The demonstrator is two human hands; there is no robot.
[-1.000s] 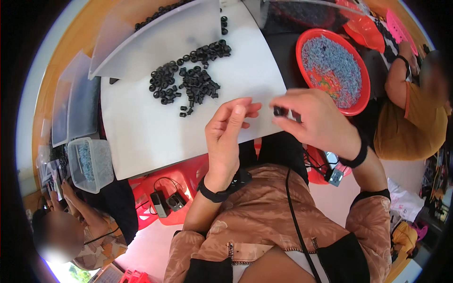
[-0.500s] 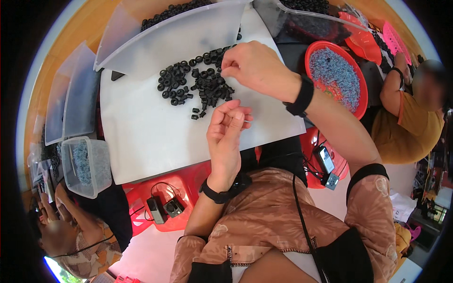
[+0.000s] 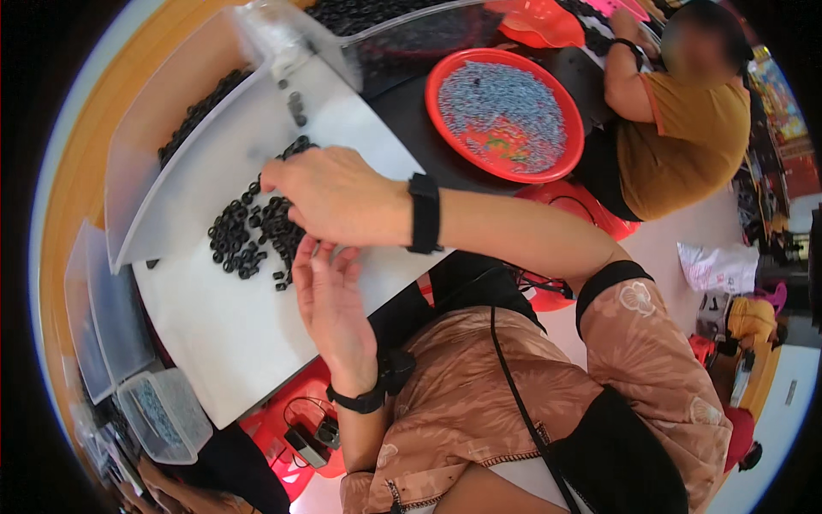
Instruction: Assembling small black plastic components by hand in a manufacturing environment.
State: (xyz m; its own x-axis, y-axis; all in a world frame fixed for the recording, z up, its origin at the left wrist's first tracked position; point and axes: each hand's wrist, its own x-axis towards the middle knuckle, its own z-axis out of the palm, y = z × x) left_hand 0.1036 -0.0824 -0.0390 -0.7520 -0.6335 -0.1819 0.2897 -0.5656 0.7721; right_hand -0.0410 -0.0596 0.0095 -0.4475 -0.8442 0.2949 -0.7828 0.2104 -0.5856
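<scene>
A pile of small black ring-shaped parts (image 3: 235, 240) lies on the white tabletop (image 3: 205, 343). My right hand (image 3: 347, 195), with a black wristband, is palm down over the pile's right side. Its fingers are bent in among the parts, and whatever sits at the fingertips is hidden. Just below it, near the pile's lower right edge, is my left hand (image 3: 330, 300), palm turned up. Its thumb lies against the curled fingers, and anything between them is too small to make out.
Beyond the pile stands a clear plastic bin (image 3: 184, 163) with black parts behind it. A red basin (image 3: 574, 128) of bluish pin-like pieces is at the right. A clear tub (image 3: 184, 420) sits at lower left. One co-worker (image 3: 685, 146) is at upper right; another's arms show lower left.
The view has swung, so the table and pile sit further left and lower. My right hand has come down over the pile, and both hands are closer together.
</scene>
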